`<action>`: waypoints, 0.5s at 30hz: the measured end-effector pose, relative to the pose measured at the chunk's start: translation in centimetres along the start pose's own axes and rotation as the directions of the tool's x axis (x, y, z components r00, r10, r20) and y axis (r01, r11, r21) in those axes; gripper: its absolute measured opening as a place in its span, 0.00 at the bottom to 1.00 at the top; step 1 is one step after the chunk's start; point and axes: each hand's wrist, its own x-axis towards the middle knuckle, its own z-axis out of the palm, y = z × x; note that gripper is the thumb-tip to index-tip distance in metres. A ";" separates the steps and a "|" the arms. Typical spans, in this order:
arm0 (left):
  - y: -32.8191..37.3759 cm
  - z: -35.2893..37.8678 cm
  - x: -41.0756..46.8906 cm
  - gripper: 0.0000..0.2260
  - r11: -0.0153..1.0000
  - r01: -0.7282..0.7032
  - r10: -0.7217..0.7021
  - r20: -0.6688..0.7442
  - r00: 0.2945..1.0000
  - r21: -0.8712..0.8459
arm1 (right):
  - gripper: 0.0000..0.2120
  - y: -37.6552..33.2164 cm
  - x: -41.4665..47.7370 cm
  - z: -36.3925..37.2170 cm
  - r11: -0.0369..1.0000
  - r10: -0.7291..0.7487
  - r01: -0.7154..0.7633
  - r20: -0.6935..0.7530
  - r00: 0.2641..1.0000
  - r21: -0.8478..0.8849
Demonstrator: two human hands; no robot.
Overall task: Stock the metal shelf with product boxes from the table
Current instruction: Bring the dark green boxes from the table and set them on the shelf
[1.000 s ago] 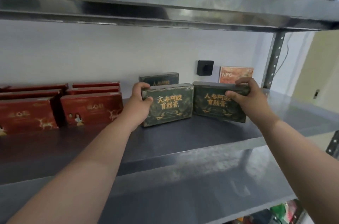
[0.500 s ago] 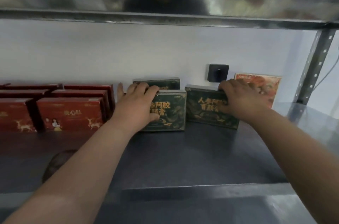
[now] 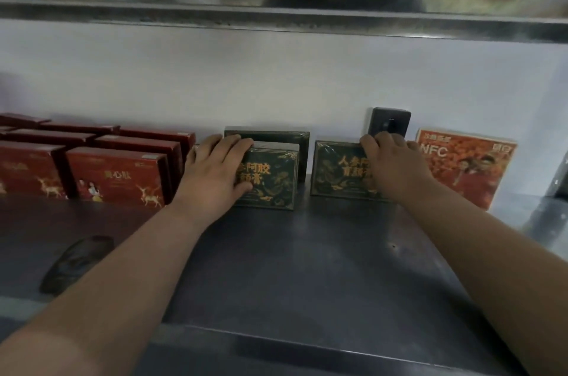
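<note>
Grey metal shelf ran deep to its back edge, where two dark green boxes with gold lettering stood upright. Left hand wrapped the left green box, fingers over its top, thumb on its face; right hand clasped the right green box likewise. Red boxes lined the left end.

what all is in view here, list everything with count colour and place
dark green gold-printed product boxes: three, upright, shelf centre; one stands behind the left front one
red deer-printed product boxes: at least six, in rows, shelf left
orange-red NFC carton: one, leaning at the wall, right
black wall socket: one, on the white wall
grey metal shelf: dark deck, another level above
left hand: on the left front green box
right hand: on the right green box
</note>
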 end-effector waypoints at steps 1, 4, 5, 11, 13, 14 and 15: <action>0.0 0.1 0.0 0.37 1.000 0.004 -0.004 0.001 1.000 0.003 | 0.34 -0.1 0.3 0.5 1.000 0.014 -0.014 -0.009 1.000 0.002; 0.0 0.2 0.0 0.38 1.000 0.005 -0.005 -0.003 1.000 0.004 | 0.31 -0.4 1.2 1.3 0.999 0.050 -0.049 -0.025 0.998 0.020; -0.1 0.3 -0.1 0.38 1.000 -0.004 0.004 -0.013 1.000 0.003 | 0.31 -0.5 1.5 1.6 0.998 0.053 -0.052 -0.025 0.998 0.034; 0.0 0.0 -0.5 0.37 1.000 -0.016 0.016 -0.056 0.998 0.010 | 0.39 -0.6 1.6 3.1 0.992 0.070 -0.065 -0.036 0.997 0.106; 0.0 -0.1 -0.5 0.37 1.000 -0.017 0.017 -0.057 0.998 -0.002 | 0.40 -0.5 1.5 3.3 0.989 0.079 -0.074 -0.039 0.996 0.129; 0.0 -0.2 -0.5 0.36 1.000 -0.023 0.022 -0.060 0.998 -0.013 | 0.41 -0.5 1.5 3.4 0.987 0.082 -0.075 -0.043 0.996 0.140; 0.0 -0.2 -0.5 0.35 0.999 -0.033 0.032 -0.063 0.998 -0.025 | 0.41 -0.5 1.4 3.3 0.986 0.083 -0.075 -0.049 0.995 0.151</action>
